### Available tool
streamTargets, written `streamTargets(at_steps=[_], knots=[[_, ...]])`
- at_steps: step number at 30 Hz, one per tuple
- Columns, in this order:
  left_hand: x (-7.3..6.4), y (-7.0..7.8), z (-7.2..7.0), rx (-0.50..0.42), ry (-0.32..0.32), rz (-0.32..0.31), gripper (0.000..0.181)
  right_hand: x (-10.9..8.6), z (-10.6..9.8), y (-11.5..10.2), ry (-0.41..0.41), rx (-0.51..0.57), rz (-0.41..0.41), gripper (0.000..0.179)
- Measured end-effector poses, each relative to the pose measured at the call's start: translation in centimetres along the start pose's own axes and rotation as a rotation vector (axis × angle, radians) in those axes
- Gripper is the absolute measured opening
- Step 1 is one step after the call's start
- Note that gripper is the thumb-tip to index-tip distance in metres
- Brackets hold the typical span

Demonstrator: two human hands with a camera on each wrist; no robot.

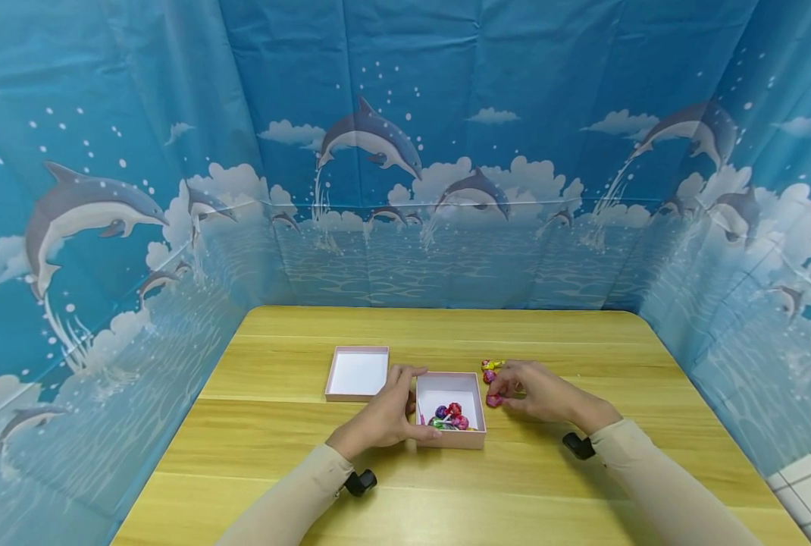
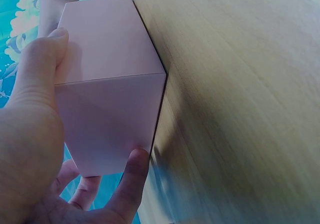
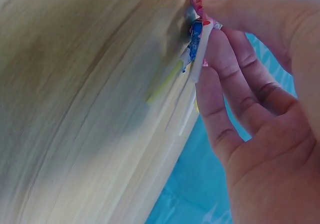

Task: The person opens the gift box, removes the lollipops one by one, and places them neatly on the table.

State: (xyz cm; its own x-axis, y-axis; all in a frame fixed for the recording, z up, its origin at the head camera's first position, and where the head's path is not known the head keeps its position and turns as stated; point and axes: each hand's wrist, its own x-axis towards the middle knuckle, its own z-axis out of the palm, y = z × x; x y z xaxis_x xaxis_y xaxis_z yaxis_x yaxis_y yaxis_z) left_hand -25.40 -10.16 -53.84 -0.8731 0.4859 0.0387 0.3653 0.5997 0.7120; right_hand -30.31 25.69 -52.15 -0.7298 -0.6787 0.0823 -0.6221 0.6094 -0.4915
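A pink open-topped box (image 1: 450,440) with several wrapped lollipops (image 1: 455,409) inside stands on the table. My left hand (image 1: 386,413) grips its left side; in the left wrist view the thumb lies near the top edge of one wall and a fingertip presses low on the adjoining wall of the box (image 2: 110,119). Just right of the box, my right hand (image 1: 538,390) pinches a pink-wrapped lollipop (image 1: 493,400). Its white stick points back toward the palm in the right wrist view. Beside it lies a blue-wrapped lollipop (image 3: 196,39). More lollipops (image 1: 489,371) lie beyond the right fingers, partly hidden.
The shallow pink lid (image 1: 358,373), white inside, lies left of and behind the box. A wood-grain table (image 1: 419,500) carries everything. Blue dolphin-print curtains (image 1: 405,250) enclose its back and sides.
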Motion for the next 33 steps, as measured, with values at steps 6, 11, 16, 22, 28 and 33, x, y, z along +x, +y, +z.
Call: streamTargets(at_steps=[6,11,16,22,28,33], knots=[[0.0,0.0,-0.1,-0.002,-0.006,-0.002,0.116,-0.3,-0.1,0.4,0.001,0.015,-0.016,0.025],[0.0,-0.1,-0.1,-0.004,-0.012,0.002,0.116,-0.5,-0.2,0.7,0.012,0.011,-0.028,0.029],[0.0,-0.1,-0.1,-0.001,-0.013,0.002,0.117,-0.6,-0.3,0.7,0.028,0.005,-0.04,0.031],[0.0,-0.1,-0.1,0.003,-0.013,-0.008,0.117,-0.6,-0.7,0.5,0.025,0.002,-0.01,0.029],[0.1,0.1,-0.1,-0.004,-0.011,-0.005,0.117,-0.6,-1.2,0.2,0.03,0.01,0.004,0.026],[0.1,-0.1,0.1,-0.001,-0.015,-0.016,0.116,-0.6,-1.8,-0.2,0.043,-0.003,-0.004,0.023]])
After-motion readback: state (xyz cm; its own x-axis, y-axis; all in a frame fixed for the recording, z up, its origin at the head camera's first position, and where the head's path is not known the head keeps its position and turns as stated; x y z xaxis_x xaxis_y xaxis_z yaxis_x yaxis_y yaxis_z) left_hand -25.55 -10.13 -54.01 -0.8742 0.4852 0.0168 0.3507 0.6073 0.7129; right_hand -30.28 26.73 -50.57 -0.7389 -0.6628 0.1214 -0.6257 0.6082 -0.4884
